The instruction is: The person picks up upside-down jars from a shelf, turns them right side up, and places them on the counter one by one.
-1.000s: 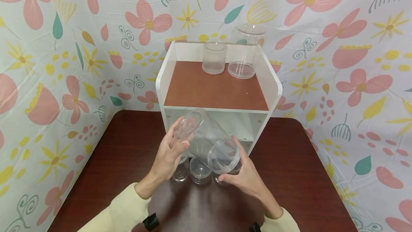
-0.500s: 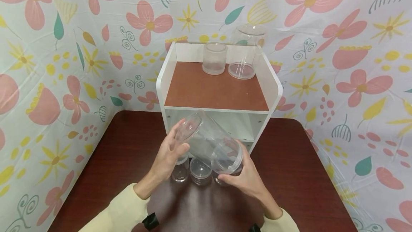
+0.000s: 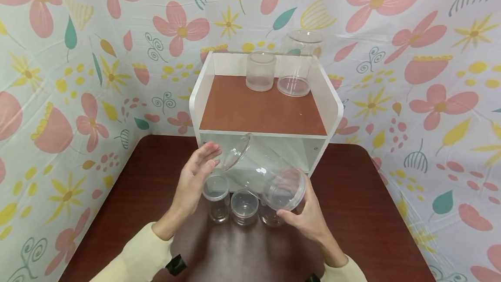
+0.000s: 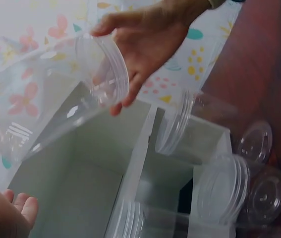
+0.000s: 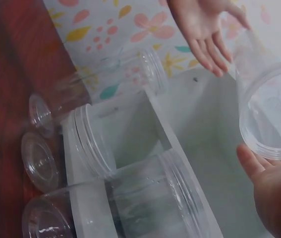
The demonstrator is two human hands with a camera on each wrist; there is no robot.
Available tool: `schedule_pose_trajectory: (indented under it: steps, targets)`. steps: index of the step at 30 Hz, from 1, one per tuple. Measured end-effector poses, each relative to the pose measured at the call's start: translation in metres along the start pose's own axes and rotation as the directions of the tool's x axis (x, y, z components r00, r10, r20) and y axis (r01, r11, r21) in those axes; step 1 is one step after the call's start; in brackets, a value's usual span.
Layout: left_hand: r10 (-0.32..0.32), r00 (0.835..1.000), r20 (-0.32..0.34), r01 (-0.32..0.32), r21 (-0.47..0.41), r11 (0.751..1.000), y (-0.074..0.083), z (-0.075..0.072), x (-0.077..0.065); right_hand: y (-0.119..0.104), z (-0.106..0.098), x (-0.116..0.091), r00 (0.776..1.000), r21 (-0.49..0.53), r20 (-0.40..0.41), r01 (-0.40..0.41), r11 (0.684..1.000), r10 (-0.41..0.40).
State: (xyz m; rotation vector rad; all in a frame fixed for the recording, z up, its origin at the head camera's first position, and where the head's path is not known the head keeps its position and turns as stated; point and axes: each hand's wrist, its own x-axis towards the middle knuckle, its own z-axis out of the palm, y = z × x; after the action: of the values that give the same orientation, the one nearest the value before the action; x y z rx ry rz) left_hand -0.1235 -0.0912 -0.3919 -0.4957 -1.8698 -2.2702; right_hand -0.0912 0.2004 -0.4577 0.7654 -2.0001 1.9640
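A large clear plastic jar (image 3: 260, 169) hangs tilted in front of the white shelf unit. My right hand (image 3: 311, 219) grips it round its ringed end, thumb on the near side; the right wrist view shows this wide round end of the jar (image 5: 269, 114). Apart from the jar's other end, my left hand (image 3: 189, 186) is raised with fingers extended and nothing in it. Below the held jar, several clear jars stand on the table: a taller one (image 3: 217, 195) at left, a middle one (image 3: 244, 207), and one at right (image 3: 270, 216), partly covered by the held jar.
The white shelf unit (image 3: 332, 103) stands on the dark red-brown table (image 3: 364, 212). On its brown top are a frosted jar (image 3: 260, 71) and a taller clear jar (image 3: 295, 84). Compartments show below. Flower-patterned cloth (image 3: 391, 55) hangs behind and at the sides.
My left hand has let go of the jar's end and moved away to the left. The right hand has shifted the jar slightly to the right.
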Motion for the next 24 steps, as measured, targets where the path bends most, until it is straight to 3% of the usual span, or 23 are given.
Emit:
schedule_pose_trajectory:
  steps: [8,14,19,24]
  targets:
    - [-0.002,0.989,-0.145,0.028,0.172,0.985,0.001,-0.012,-0.001,-0.002,-0.011,-0.002,0.998,0.061,-0.027,0.062,0.996,-0.061]
    - [0.049,0.963,-0.264,0.027,0.277,0.96,-0.001,-0.018,0.002,-0.006,-0.019,-0.001,0.995,0.065,-0.047,0.092,0.994,-0.09]
    - [0.098,0.948,-0.301,0.01,0.336,0.942,-0.004,-0.022,0.009,-0.011,-0.028,0.002,0.991,0.05,-0.059,0.126,0.991,-0.123]
    - [0.067,0.955,-0.288,0.049,0.377,0.925,-0.008,-0.026,0.017,-0.017,-0.038,0.004,0.988,0.029,-0.067,0.139,0.99,-0.136]
